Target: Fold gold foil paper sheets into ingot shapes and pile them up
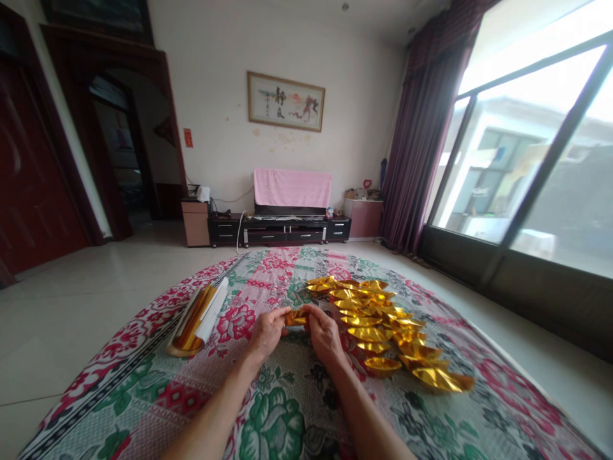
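Observation:
A small piece of gold foil paper is pinched between both hands over a floral blanket. My left hand grips its left end with closed fingers, and my right hand grips the right end the same way. To the right of my hands lies a heap of several folded gold foil ingots. A stack of flat gold foil sheets with white backing rests on the blanket to the left.
The blanket lies on a pale tiled floor. A low dark TV cabinet with a pink cloth over the screen stands at the far wall. Large windows and purple curtains fill the right side.

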Available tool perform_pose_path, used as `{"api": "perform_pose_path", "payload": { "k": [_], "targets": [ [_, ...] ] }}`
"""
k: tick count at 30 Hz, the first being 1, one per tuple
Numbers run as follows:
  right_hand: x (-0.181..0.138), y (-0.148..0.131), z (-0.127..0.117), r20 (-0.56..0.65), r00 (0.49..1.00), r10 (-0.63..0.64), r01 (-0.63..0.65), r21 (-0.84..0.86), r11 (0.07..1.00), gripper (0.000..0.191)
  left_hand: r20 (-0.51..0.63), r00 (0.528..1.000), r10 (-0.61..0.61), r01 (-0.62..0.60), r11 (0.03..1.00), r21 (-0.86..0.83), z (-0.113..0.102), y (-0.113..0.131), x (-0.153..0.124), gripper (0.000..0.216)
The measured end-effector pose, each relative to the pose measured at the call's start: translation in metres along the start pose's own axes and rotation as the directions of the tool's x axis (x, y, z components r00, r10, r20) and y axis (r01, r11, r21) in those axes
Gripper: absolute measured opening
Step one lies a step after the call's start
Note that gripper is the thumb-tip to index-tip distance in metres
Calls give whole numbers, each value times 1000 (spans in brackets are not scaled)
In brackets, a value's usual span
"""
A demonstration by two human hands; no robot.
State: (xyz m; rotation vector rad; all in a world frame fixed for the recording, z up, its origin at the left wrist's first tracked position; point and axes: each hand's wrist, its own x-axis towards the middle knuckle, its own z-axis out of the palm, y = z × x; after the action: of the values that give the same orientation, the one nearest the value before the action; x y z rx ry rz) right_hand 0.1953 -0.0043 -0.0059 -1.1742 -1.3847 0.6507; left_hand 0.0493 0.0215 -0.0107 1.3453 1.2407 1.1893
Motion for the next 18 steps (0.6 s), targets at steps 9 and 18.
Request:
{"api": "perform_pose_path", "payload": {
  "k": [9,18],
  "targets": [
    [0,0,-1,33,999,19,-19,11,1000,36,9,1000,-20,20,1000,-22,-1,1,0,34],
    [-1,-2,-3,21,1000,11,-10,-28,1000,35,7,1000,-20,21,999,-30,-1,-3,3,34]
  ]
}}
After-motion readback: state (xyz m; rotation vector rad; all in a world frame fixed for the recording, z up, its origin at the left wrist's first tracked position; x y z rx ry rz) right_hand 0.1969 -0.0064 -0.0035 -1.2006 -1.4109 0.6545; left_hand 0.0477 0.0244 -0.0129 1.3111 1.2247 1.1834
